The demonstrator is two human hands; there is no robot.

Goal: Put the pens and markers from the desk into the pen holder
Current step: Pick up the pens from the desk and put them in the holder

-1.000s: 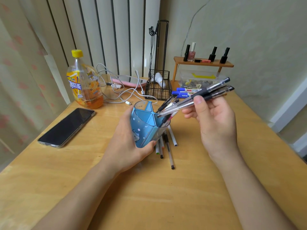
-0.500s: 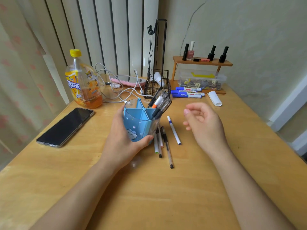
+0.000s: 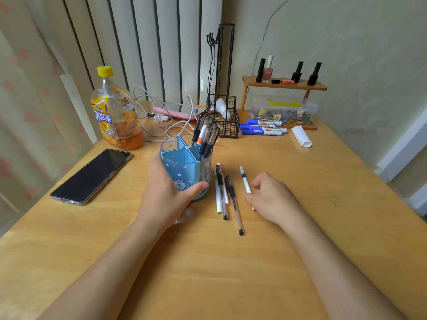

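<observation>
My left hand (image 3: 166, 192) grips the blue divided pen holder (image 3: 184, 167), which stands upright on the desk. Several pens (image 3: 205, 135) lean out of its right compartment. Just right of the holder lie three pens side by side (image 3: 219, 188), the longest a clear black gel pen (image 3: 233, 199). My right hand (image 3: 275, 199) rests on the desk with its fingers curled around the lower end of a white pen with a blue band (image 3: 244, 180), which still lies flat. Three blue markers (image 3: 263, 129) lie at the back.
A phone (image 3: 92, 175) lies on the left, with an orange drink bottle (image 3: 115, 116) and white cables (image 3: 161, 116) behind it. A black wire basket (image 3: 225, 121), a wooden shelf (image 3: 284, 83) with small bottles, a plastic box (image 3: 282, 110) and a white paper roll (image 3: 301, 136) stand at the back.
My right hand let a bundle of pens go into the holder, then dropped to the desk and closed on the white pen. My left hand set the tilted holder upright.
</observation>
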